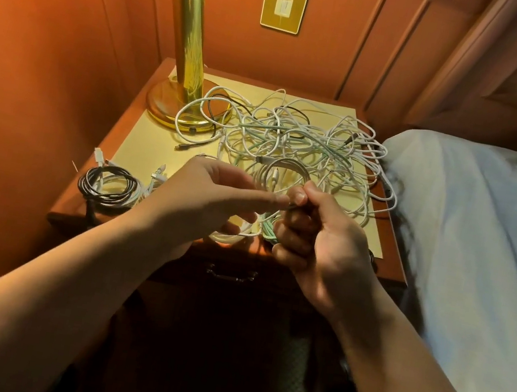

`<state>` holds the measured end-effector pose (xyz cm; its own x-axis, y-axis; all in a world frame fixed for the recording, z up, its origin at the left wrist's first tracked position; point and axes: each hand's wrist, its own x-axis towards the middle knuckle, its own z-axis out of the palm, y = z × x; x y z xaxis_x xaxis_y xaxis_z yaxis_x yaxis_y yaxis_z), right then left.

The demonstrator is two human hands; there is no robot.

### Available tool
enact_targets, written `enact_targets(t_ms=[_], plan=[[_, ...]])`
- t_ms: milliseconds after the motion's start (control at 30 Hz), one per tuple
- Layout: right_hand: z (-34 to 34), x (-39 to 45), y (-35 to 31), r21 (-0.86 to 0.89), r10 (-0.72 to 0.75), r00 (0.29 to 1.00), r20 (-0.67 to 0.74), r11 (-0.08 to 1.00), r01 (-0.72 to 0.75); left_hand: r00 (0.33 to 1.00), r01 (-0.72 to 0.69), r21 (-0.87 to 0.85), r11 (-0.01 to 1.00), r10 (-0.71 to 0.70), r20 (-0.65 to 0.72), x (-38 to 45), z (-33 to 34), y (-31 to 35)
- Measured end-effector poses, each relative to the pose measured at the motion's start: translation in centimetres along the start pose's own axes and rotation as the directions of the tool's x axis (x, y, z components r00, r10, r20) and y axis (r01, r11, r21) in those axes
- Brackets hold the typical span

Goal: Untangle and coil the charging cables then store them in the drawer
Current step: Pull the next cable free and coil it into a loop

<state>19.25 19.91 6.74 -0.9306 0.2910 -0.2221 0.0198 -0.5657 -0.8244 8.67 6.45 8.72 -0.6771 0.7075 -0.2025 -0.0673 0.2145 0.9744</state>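
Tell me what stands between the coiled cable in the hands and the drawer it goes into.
The drawer under the nightstand top is closed, its handle untouched, so its front blocks the way. Both the left hand and right hand are busy holding the coiled cable above it. Nothing else visible lies between them.

You see mostly white tangled cables, one black coiled cable, a brass-gold lamp, and a yellow tabletop.

The tangle of cables sprawled over the back and right of the bench, the brass lamp blocked the back-left corner, coiled cables sat at the near-left edge, and only a bare strip between them lay open.
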Motion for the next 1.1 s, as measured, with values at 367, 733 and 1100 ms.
enact_targets(t_ms=[367,733,1100], plan=[[0.2,-0.4,0.4,0.233,0.181,0.983,0.014,0.956,-0.18,0.983,-0.042,-0.043,0.998,0.049,0.177,0.6,-0.8,0.1],[0.9,-0.7,-0.2,0.255,0.161,0.987,0.018,0.954,-0.16,0.944,-0.013,-0.136,0.991,0.057,0.326,1.2,-0.7,0.0],[-0.1,-0.3,0.3,-0.172,-0.178,0.963,-0.202,0.975,0.144,0.957,-0.125,0.056,0.991,0.135,-0.256,1.0,2.0,-0.6]])
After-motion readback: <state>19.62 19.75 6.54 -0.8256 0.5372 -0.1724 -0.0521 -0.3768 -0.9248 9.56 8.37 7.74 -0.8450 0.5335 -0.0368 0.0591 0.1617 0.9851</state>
